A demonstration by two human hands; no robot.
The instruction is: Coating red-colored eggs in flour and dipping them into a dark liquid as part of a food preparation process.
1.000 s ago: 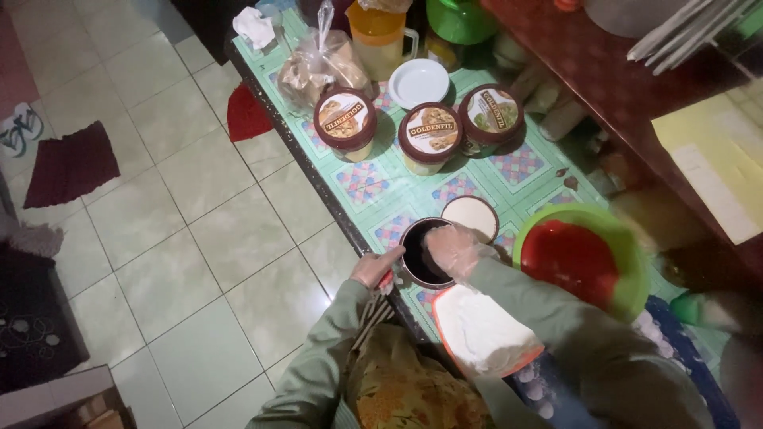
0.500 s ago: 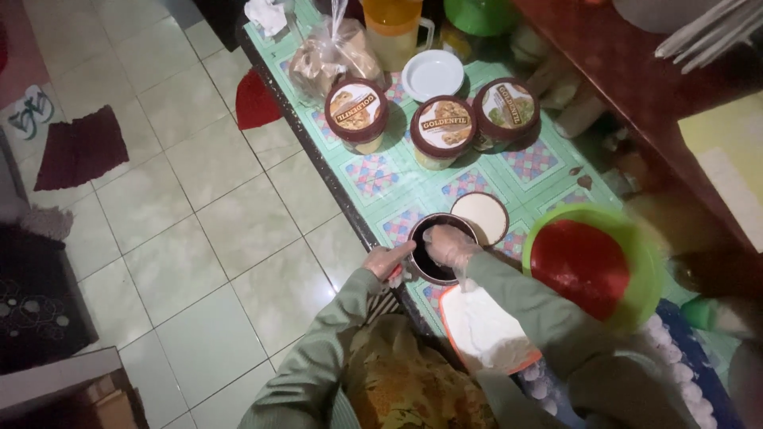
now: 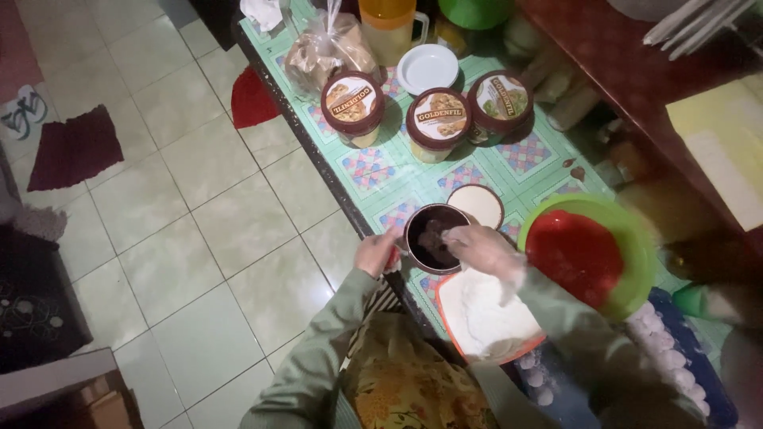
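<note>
tabletop (image 3: 373,179) green, patterned | green bowl (image 3: 636,254) with red inside, on the right | white powder tray (image 3: 485,318) just under the right hand | dark tub (image 3: 433,234) near the table edge, brown lumps inside | left hand (image 3: 375,253) curled on tub side: hold it steady | right hand (image 3: 481,248) fingers bent over the rim, grip unclear: dip slowly

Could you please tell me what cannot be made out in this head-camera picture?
- Dark tub contents: blurred, partly covered by the right hand.
- Right hand fingertips: motion blur.
- Left hand grip on the tub: hidden by the rim.
- Green bottle: cut off by the top edge.
</note>
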